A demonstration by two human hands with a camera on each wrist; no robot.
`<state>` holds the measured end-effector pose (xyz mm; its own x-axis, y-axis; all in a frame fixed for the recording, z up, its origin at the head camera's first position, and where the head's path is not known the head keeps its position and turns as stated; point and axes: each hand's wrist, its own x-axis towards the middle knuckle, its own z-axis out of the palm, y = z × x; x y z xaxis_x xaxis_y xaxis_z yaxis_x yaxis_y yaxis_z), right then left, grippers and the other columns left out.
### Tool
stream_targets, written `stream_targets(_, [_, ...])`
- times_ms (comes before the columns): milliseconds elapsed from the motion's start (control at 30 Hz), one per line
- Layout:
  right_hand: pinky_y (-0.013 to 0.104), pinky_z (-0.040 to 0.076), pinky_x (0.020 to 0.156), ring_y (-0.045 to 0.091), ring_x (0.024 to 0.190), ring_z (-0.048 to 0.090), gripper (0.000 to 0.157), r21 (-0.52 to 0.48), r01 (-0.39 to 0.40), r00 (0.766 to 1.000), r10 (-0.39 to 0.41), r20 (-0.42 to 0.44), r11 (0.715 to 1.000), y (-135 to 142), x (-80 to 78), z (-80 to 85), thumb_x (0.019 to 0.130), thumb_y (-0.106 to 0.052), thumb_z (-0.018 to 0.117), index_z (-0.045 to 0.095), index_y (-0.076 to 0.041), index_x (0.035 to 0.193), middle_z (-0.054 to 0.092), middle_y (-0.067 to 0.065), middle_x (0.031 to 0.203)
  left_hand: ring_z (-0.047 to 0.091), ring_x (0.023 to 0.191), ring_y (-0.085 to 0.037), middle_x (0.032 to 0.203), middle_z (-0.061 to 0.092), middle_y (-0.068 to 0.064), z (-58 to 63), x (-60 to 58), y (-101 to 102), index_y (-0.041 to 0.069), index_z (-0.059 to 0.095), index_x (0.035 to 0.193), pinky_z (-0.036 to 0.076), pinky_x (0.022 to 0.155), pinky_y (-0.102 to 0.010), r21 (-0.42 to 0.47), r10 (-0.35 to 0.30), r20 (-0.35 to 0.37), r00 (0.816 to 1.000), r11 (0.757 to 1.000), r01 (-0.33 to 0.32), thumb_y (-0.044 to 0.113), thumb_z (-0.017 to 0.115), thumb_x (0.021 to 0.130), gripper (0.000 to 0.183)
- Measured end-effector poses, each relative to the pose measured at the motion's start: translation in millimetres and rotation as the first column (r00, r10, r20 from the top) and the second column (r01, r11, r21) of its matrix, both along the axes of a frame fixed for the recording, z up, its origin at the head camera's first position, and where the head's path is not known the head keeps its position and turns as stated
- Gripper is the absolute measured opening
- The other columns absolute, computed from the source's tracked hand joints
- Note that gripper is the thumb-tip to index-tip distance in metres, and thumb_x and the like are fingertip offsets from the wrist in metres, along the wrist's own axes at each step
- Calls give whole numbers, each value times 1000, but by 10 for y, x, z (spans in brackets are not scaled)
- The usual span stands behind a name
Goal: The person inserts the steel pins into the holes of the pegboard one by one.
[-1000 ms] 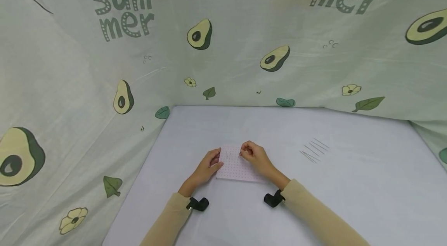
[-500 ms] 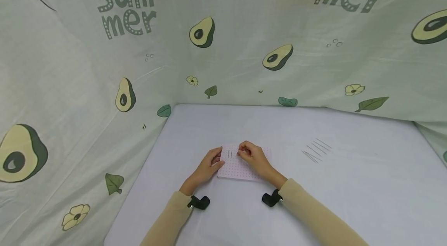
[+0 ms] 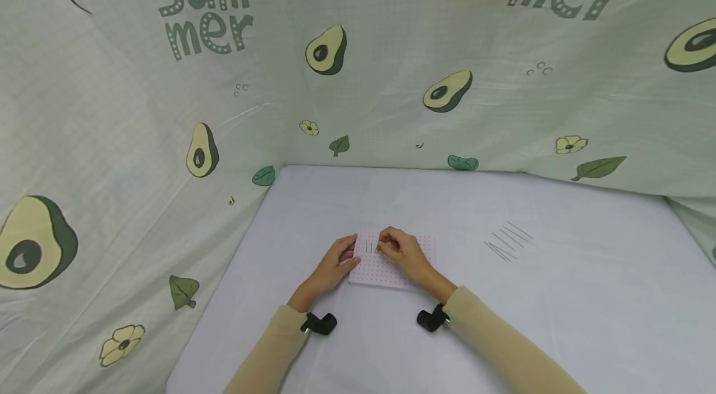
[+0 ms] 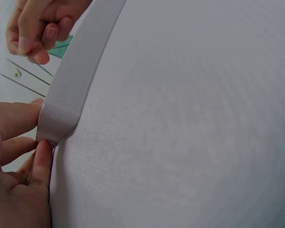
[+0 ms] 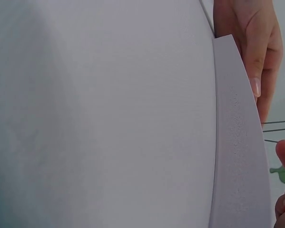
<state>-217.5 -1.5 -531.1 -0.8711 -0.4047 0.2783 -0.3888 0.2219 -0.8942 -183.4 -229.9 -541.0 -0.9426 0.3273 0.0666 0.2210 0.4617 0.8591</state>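
Observation:
A pale pink dotted block (image 3: 380, 277) lies on the white table, with two thin needles (image 4: 29, 71) standing in its top near the far left corner. My left hand (image 3: 334, 265) grips the block's left edge, thumb toward the front and fingers at the far corner. Over the top, my right hand (image 3: 407, 256) pinches a third needle (image 4: 41, 66) between thumb and index finger. Its lower end meets the block beside the other two, as both wrist views show. The right hand hides part of the dotted top in the head view.
Several loose needles (image 3: 520, 230) lie slanted on the table (image 3: 593, 282) to the right of the block. A cloth (image 3: 380, 9) printed with avocados hangs behind and at the left of the table. Black wrist cameras (image 3: 320, 324) sit on both sleeves.
My right hand has shifted slightly left with its needle, closer to the two standing ones. The left hand keeps its grip on the block. The head view has drifted a little.

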Motion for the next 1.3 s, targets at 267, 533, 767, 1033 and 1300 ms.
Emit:
stream_targets(267, [23, 43, 66, 15, 80, 51, 4, 12, 12, 1000, -12, -26, 1000, 0, 1, -2, 97, -6, 64, 66, -4, 100, 69, 1, 92, 44, 132, -35, 149, 37, -24, -11, 2, 1, -8, 32, 151, 40, 112, -37, 8, 9, -7, 1000, 1000, -9, 8, 59, 100, 60])
stream_targets(533, [23, 41, 65, 15, 78, 49, 3, 27, 25, 999, -24, -30, 999, 6, -2, -21, 95, -7, 67, 66, -6, 98, 65, -3, 91, 43, 131, -40, 148, 36, -28, -13, -4, -6, -11, 31, 150, 40, 112, -41, 24, -9, -25, 1000, 1000, 10, 7, 59, 101, 59])
stream_targets(767, [23, 43, 66, 15, 79, 50, 4, 38, 9, 999, -7, -33, 999, -15, 10, -39, 96, -8, 67, 67, -6, 100, 65, -2, 92, 44, 130, -39, 147, 37, -28, 38, 41, 14, -11, 32, 149, 40, 111, -44, 33, -1, -17, 1000, 999, 2, 5, 59, 100, 58])
stream_targets(1033, [25, 43, 67, 13, 78, 49, 5, 108, 20, 996, -11, -83, 994, -40, 31, -29, 95, -12, 68, 68, -12, 100, 63, -5, 88, 45, 129, -37, 145, 40, -25, -21, 20, -9, -8, 33, 150, 41, 111, -42, 1, 3, -21, 1000, 1000, -3, 10, 58, 102, 57])
stream_targets(1300, [23, 43, 64, 12, 75, 48, 7, 118, 16, 997, -7, -72, 993, -30, 38, -33, 95, -15, 69, 68, -8, 97, 62, -5, 86, 45, 130, -35, 146, 39, -25, -30, 18, -13, -8, 31, 151, 40, 112, -40, 6, -3, -14, 1000, 1000, 3, 9, 58, 101, 59])
